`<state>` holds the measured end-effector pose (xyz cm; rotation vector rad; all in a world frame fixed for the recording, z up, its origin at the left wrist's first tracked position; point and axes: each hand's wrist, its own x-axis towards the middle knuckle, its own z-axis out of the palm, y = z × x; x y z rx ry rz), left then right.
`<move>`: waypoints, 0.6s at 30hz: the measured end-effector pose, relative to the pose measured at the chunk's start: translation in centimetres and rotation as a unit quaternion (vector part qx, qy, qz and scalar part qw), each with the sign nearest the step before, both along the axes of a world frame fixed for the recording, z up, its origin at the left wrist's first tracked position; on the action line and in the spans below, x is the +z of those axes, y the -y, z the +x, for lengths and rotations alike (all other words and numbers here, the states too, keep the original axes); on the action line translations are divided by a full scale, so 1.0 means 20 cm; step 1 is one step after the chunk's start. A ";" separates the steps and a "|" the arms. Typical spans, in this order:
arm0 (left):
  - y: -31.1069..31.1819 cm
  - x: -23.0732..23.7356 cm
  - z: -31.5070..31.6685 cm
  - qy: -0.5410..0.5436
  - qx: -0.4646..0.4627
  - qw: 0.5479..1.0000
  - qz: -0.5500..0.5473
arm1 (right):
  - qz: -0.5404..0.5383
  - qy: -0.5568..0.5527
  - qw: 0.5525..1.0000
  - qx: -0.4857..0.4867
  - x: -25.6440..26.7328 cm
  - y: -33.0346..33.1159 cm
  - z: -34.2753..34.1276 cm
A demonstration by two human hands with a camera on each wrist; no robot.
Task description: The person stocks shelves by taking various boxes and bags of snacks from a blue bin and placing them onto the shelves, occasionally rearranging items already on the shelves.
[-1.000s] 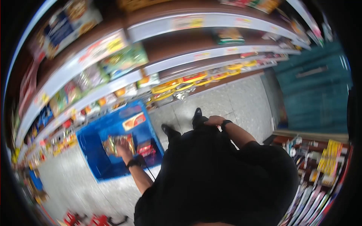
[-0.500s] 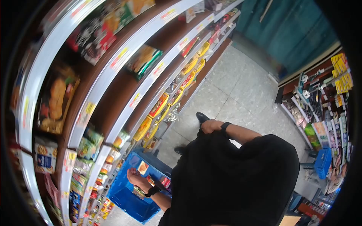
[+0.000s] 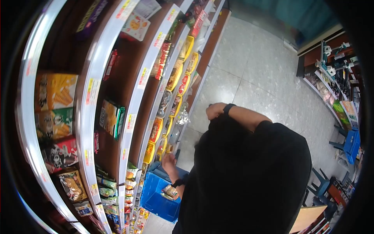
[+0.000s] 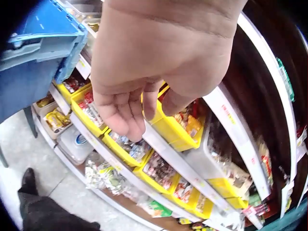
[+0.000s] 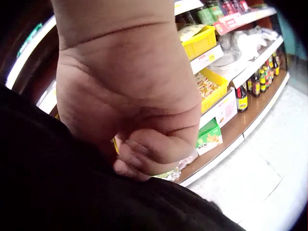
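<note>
My left hand (image 3: pixel 169 165) hangs beside the shelves, over the edge of a blue crate (image 3: pixel 154 204), with its fingers loosely bent and nothing in them. In the left wrist view, the left hand (image 4: pixel 159 62) overlaps the yellow bins (image 4: pixel 171 130) of small wrapped packets. Inside the crate lies a shiny snack packet (image 3: pixel 170 192), partly hidden by my forearm. My right hand (image 3: pixel 217 111) is by my leg. In the right wrist view, the right hand (image 5: pixel 130 106) has curled fingers against dark cloth, and no item shows in it.
Long shelves (image 3: pixel 132 101) with white price rails run along the left, carrying boxes and bagged snacks. Bottles (image 5: pixel 241 98) and a green box (image 5: pixel 209 134) stand on a low shelf. Tiled floor (image 3: pixel 233 74) stretches ahead. Another blue crate (image 3: pixel 351 145) and more shelving are at the right.
My left hand has left the packet in the crate, rising and moving forward to the shelf bins. The view has turned, with the crate now lower. The right hand stays by my leg.
</note>
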<state>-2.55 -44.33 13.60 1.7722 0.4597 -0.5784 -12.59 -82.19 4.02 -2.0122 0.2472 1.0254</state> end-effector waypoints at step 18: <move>-0.56 -0.99 -0.16 -0.015 -0.612 0.767 0.189 | 0.183 0.163 0.863 -0.441 0.07 0.65 0.24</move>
